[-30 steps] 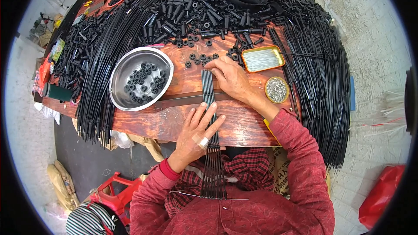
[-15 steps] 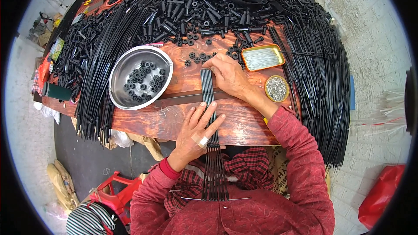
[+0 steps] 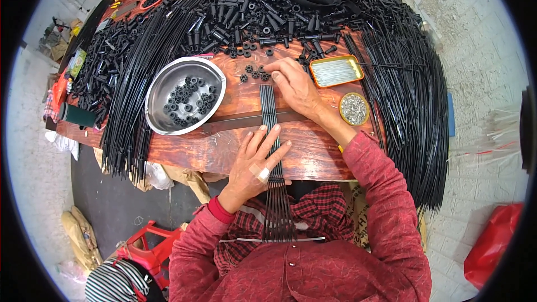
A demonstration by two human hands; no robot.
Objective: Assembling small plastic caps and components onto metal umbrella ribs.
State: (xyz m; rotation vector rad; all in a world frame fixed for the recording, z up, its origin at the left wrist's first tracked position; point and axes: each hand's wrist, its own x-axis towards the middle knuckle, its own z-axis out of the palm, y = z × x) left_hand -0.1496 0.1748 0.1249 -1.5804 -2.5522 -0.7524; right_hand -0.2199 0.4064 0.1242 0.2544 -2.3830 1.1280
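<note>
Resting across a row of slim black rods [image 3: 268,100]: the left hand [image 3: 245,172], white tape on its back, grip spread with fingers apart. The rods run from mid-bench toward the near side, over a dark flat strip [image 3: 234,123] and past the edge of the reddish wooden bench [image 3: 319,151], near ends fanned above the lap beside a thin pale crosswise rod [image 3: 306,239]. Right hand [image 3: 299,90] at the rods' far end, thumb and fingers bent close together by small black toothed rings [image 3: 249,69]; cannot tell whether its grip pinches one. Left: oval shiny steel bowl [image 3: 158,92] with more rings. Right: orange-rimmed rectangular tray [image 3: 342,83] of pale thin pins; nearer, a round yellow-rimmed dish [image 3: 368,113] of silvery bits. Far: heaped black tubular parts [image 3: 257,14].
</note>
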